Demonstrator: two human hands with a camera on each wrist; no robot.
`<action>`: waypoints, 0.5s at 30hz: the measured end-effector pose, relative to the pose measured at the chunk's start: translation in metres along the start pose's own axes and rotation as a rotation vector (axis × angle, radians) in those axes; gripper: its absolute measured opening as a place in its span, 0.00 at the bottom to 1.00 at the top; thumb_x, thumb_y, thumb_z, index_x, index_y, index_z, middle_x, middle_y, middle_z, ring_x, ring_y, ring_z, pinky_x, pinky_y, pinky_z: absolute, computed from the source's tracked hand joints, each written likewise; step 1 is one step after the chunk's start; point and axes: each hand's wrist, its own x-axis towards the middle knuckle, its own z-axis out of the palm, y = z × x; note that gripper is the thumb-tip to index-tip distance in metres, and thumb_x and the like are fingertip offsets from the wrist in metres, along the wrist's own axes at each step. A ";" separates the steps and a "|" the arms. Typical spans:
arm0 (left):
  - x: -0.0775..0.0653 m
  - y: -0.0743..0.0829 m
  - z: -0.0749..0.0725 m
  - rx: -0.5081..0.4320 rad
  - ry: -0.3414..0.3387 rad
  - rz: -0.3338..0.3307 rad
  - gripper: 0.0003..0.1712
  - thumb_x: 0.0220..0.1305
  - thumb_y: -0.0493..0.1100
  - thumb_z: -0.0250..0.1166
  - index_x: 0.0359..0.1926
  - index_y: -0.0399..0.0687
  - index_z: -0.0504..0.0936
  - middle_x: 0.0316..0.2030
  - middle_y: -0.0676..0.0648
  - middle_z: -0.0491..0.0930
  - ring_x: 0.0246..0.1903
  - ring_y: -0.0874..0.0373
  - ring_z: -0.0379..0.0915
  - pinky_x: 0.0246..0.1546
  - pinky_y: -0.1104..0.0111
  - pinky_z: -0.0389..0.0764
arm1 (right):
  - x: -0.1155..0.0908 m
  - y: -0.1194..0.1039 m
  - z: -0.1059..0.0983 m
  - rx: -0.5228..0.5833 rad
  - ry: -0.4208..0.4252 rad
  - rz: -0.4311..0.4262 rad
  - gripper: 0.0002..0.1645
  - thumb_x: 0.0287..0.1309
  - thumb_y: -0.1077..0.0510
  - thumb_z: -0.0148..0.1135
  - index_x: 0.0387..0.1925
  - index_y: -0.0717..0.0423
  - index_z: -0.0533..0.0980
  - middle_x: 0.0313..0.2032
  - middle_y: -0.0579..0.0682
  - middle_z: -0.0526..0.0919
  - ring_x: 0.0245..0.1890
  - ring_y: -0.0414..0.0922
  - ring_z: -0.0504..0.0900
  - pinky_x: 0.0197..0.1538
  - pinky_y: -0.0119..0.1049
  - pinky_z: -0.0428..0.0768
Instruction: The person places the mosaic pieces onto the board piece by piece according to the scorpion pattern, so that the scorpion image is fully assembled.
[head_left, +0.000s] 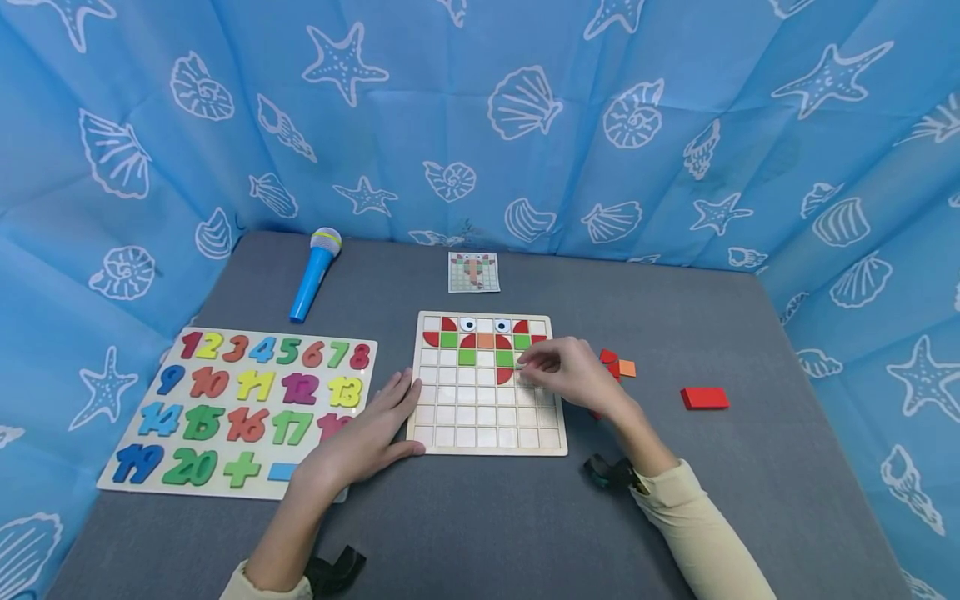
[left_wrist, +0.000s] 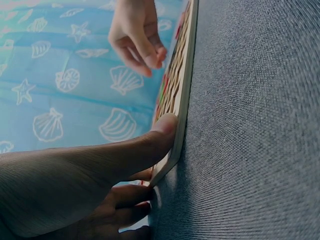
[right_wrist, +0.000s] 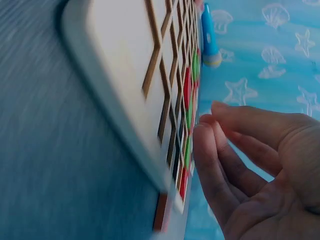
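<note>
A wooden grid board (head_left: 446, 437) lies at the middle of the table, with red, green and orange tiles and two eye tiles in its upper rows. My left hand (head_left: 367, 433) rests at its left side; in the left wrist view the thumb (left_wrist: 162, 130) touches the board's edge, the fingers beside its corner. Over the board's right half hovers my right hand (head_left: 573, 371), fingers bent and thumb near the fingertips. Its fingertips (right_wrist: 202, 135) are close to a red quarter-round tile (head_left: 505, 376) in the head view. Between them I see no tile.
A number puzzle board (head_left: 240, 375) lies at the left, partly under the left forearm. Behind are a blue toy microphone (head_left: 311, 279) and a pattern card (head_left: 473, 272). Loose red tiles (head_left: 609, 358), an orange tile (head_left: 627, 368) and a red block (head_left: 705, 398) lie right.
</note>
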 end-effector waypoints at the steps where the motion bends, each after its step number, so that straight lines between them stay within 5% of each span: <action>1: -0.001 0.000 -0.001 0.005 0.006 0.010 0.58 0.69 0.60 0.75 0.87 0.43 0.54 0.88 0.38 0.49 0.88 0.36 0.43 0.82 0.37 0.62 | -0.002 0.002 -0.003 0.011 0.010 0.005 0.10 0.67 0.60 0.75 0.48 0.57 0.90 0.38 0.50 0.92 0.36 0.40 0.87 0.43 0.27 0.86; 7: 0.000 -0.007 0.005 0.023 0.027 0.030 0.59 0.69 0.63 0.73 0.87 0.44 0.54 0.88 0.39 0.50 0.87 0.36 0.45 0.80 0.36 0.63 | -0.014 0.023 -0.021 0.038 0.042 0.052 0.12 0.67 0.60 0.75 0.49 0.59 0.89 0.40 0.53 0.92 0.39 0.43 0.88 0.43 0.26 0.87; 15: -0.003 0.006 -0.006 -0.018 -0.002 0.020 0.57 0.69 0.57 0.75 0.86 0.40 0.55 0.88 0.36 0.49 0.88 0.34 0.43 0.83 0.38 0.60 | -0.031 0.048 -0.049 -0.049 0.082 0.107 0.16 0.68 0.61 0.74 0.54 0.63 0.87 0.46 0.59 0.93 0.42 0.47 0.90 0.42 0.23 0.85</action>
